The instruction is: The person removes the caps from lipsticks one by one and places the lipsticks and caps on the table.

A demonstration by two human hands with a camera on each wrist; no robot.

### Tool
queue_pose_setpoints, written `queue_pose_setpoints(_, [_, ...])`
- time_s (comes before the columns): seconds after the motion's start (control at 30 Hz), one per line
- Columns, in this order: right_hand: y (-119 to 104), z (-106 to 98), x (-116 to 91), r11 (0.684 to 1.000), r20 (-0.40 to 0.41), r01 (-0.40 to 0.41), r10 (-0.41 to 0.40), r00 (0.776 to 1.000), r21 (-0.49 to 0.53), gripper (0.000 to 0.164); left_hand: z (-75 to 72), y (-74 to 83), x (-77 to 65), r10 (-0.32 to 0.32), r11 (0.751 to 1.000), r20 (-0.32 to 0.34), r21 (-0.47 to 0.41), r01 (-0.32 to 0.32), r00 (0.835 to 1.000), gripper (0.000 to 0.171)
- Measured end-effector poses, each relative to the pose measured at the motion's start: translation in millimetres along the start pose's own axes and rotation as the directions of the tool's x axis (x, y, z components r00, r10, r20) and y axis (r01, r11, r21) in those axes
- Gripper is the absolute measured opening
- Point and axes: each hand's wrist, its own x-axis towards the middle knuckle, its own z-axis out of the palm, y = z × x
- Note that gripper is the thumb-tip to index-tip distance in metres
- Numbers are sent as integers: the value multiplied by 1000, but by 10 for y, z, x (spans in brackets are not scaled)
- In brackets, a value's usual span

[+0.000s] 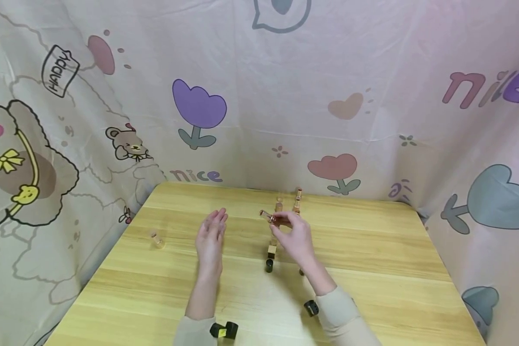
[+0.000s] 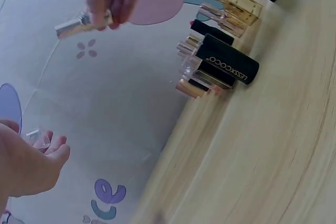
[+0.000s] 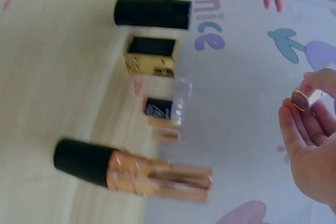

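My right hand (image 1: 295, 235) pinches a shiny rose-gold lipstick (image 1: 265, 216), raised above the table and tilted to the left. In the right wrist view the lipstick's round end (image 3: 300, 99) shows between thumb and fingers. To the left, my left hand (image 1: 210, 239) is also raised, palm inward. It holds a small clear cap (image 2: 39, 139) between thumb and fingers, seen best in the left wrist view. The two items are apart. Behind and below the right hand stand two rows of lipsticks, among them a gold square one (image 1: 272, 252) and a black one (image 1: 269, 265).
A lone clear-and-rose tube (image 1: 157, 240) stands at the left of the wooden table (image 1: 125, 288). A black LESSXCOCO tube (image 2: 228, 59) and a black-and-rose-gold lipstick (image 3: 136, 169) stand in the rows. A patterned cloth (image 1: 259, 96) hangs behind the table.
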Motion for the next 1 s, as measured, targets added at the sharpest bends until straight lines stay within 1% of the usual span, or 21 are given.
queue_pose_setpoints(0.13, [1,-156,28,998,-64,4,0,998,65,32,133,-54,46,10,992,63,122,-18,998,43])
queue_pose_setpoints(0.2, [13,-234,38,996,-104,17,-8,995,87,35,225,-74,74,23,979,96,201,-42,995,42])
queue_pose_setpoints(0.33, [47,-380,52,992,-183,51,-30,983,115,39,402,-109,154,48,934,166,342,-103,985,39])
queue_pose_setpoints(0.4, [63,-449,53,991,-215,64,-37,976,118,40,478,-122,203,63,900,209,411,-146,976,38])
queue_pose_setpoints(0.43, [61,-483,52,991,-229,67,-39,973,117,40,514,-129,232,68,888,231,430,-165,970,38])
queue_pose_setpoints(0.5, [43,-552,48,991,-255,74,-43,966,110,39,587,-129,285,86,867,289,450,-214,953,38])
queue_pose_setpoints(0.57, [-19,-635,39,992,-275,74,-44,961,98,38,670,-123,331,91,849,352,462,-258,932,38])
queue_pose_setpoints(0.7, [-95,-786,20,994,-303,60,-28,953,96,35,844,-104,410,79,827,457,466,-314,886,38])
queue_pose_setpoints(0.73, [-70,-816,16,994,-307,51,-20,952,94,34,886,-105,430,77,820,477,470,-328,876,38])
queue_pose_setpoints(0.8, [53,-866,6,995,-316,38,-6,949,96,34,965,-121,472,74,806,511,475,-353,857,39])
queue_pose_setpoints(0.87, [184,-911,-1,995,-323,24,9,946,97,34,1039,-135,517,72,787,540,486,-380,839,39])
queue_pose_setpoints(0.93, [336,-951,-3,996,-327,-3,32,944,87,35,1103,-153,555,60,766,561,504,-398,826,39])
queue_pose_setpoints(1.0, [428,-1002,-9,995,-326,-30,59,944,94,34,1171,-167,590,43,744,577,526,-412,815,40])
